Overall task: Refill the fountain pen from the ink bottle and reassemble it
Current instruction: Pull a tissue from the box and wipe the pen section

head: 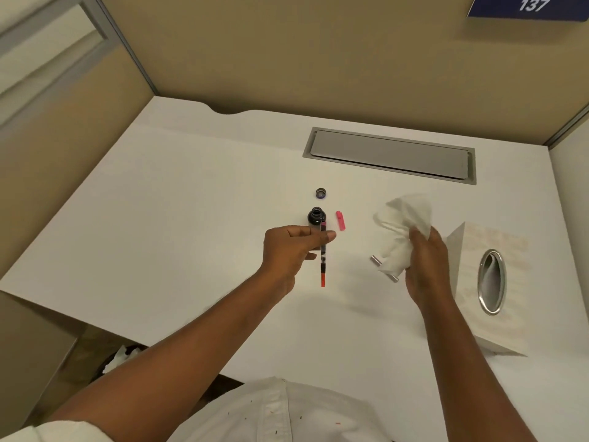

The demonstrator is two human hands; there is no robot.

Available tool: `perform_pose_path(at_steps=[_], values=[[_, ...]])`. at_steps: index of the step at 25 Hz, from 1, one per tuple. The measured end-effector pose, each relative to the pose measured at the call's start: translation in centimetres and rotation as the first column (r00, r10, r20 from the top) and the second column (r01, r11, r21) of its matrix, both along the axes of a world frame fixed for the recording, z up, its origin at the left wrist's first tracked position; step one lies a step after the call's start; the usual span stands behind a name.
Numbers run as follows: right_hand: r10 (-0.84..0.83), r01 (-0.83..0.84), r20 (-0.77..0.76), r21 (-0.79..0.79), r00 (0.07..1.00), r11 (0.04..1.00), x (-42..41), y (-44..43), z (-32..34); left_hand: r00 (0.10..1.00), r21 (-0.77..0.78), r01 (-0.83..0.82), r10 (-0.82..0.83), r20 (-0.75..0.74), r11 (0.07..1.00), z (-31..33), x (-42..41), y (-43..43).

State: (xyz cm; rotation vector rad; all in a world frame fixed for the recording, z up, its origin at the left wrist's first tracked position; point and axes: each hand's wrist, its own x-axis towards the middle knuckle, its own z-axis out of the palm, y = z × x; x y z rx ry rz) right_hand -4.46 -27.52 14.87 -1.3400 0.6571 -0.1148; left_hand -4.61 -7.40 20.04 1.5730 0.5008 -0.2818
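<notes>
My left hand [293,247] pinches the pen's front section with its converter [323,263], held upright just above the open ink bottle [316,216]; the converter's red knob points toward me. The bottle's cap [321,193] lies behind the bottle. A pink pen part [340,220] lies on the desk to the right of the bottle. My right hand [427,266] grips a crumpled white tissue [402,224]. A silver pen part [384,268] lies on the desk, partly hidden under the tissue.
A tissue box [490,282] with an oval metal opening stands at the right. A grey cable hatch [390,154] is set into the white desk [191,218] behind the work spot. Beige partition walls enclose the desk. A bin with tissue waste [118,358] sits below left.
</notes>
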Motion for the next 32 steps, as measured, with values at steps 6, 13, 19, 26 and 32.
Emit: perform_pose_path(at_steps=[6, 13, 19, 26, 32], values=[[0.160, -0.162, 0.030, 0.129, 0.987, 0.978, -1.2, 1.7, -0.4, 1.000, 0.015, 0.005, -0.005, 0.009, 1.000, 0.5, -0.3, 2.0], [0.147, -0.209, -0.150, -0.624, 0.978, 0.753, -1.6, 3.6, -1.5, 0.999, 0.048, 0.038, -0.039, 0.024, 0.998, 0.8, -0.1, 3.2], [0.014, -0.048, -0.104, -0.329, 0.994, 0.943, -1.2, 3.6, -1.1, 0.994, 0.087, 0.107, -0.109, 0.028, 0.990, 0.8, 0.1, 3.1], [-0.064, 0.079, -0.167, 0.085, 0.984, 0.993, -0.4, 5.5, -1.4, 0.983, 0.147, 0.178, -0.183, 0.022, 0.973, 0.8, 0.3, 2.5], [-0.036, 0.051, -0.082, 0.181, 0.996, 0.982, 0.0, 6.6, -0.9, 0.973, 0.226, 0.230, -0.232, -0.021, 0.947, 0.1, 0.6, 1.7]])
